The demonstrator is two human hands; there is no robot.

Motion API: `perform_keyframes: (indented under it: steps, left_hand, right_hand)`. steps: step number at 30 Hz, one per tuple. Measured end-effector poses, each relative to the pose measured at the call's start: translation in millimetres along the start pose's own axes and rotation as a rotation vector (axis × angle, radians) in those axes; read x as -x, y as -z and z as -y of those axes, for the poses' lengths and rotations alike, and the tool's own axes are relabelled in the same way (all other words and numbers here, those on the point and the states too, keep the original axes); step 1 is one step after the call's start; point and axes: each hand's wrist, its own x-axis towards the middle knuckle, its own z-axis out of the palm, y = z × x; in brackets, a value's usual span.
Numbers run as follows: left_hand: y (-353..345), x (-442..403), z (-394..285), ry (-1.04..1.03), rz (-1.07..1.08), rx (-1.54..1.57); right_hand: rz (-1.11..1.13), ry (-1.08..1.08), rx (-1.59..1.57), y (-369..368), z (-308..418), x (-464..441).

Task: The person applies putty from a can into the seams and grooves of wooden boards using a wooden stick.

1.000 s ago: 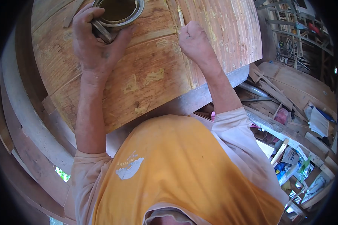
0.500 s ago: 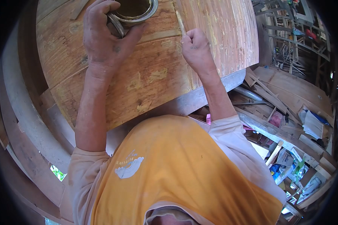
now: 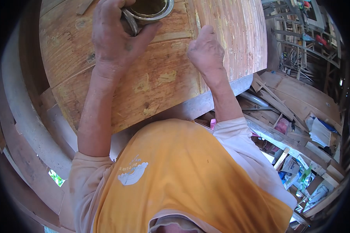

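At the top of the view, my left hand (image 3: 112, 44) is closed around the side of a round metal can (image 3: 171, 6) with a shiny rim and a dark yellowish inside. My right hand (image 3: 207, 50) is a fist around a thin, pale stick (image 3: 198, 18), whose upper part points away from me over the wood; its tip is hard to make out. Both hands are above a brown wooden panel (image 3: 132, 99) with yellowish patches and smears. Its right part has narrow grooves running lengthwise.
A thick, pale curved beam (image 3: 25, 97) runs along the left. Scrap boards (image 3: 278, 103) and a sheet of plywood (image 3: 299, 91) lie to the right. Below them, a timber rail (image 3: 284, 141) borders a heap of bags and clutter. Thin wood strips (image 3: 295, 58) are piled at the upper right.
My left hand and the can have shifted slightly right. My right hand has moved right and turned, so less of the stick shows above the fist.
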Motion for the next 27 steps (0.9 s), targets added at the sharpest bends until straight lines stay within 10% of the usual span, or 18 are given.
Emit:
perform_keyframes:
  steps: [27]
  left_hand:
    - [-2.4,-2.7,0.5,-0.054,-0.035,0.017]
  right_hand:
    - [0.136,0.125,0.044,14.3,-7.7,9.0]
